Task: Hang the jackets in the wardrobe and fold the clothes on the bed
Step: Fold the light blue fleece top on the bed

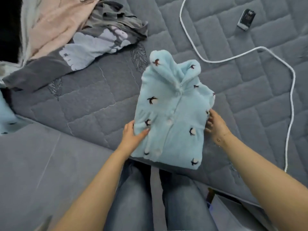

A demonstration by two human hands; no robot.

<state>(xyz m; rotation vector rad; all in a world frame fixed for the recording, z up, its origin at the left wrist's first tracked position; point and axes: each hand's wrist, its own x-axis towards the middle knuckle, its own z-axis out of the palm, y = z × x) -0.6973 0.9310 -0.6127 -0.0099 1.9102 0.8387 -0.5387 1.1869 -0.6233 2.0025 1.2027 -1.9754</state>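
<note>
A light blue fleece pyjama top point(173, 112) with small dark bird prints lies folded into a narrow rectangle on the grey quilted bed point(93, 97), collar pointing away. My left hand point(133, 135) grips its lower left edge, thumb on top and fingers tucked under. My right hand point(215, 125) touches the right edge with its fingertips curled against the fabric. A heap of unfolded clothes sits at the far left: a pink garment point(55, 22) and a grey printed garment point(93, 40).
A white cable point(291, 97) loops across the right of the bed. A small dark box point(246, 20) lies at the far right. Another light blue piece point(6, 119) shows at the left edge. My jeans-clad legs point(138, 197) stand against the bed's near edge.
</note>
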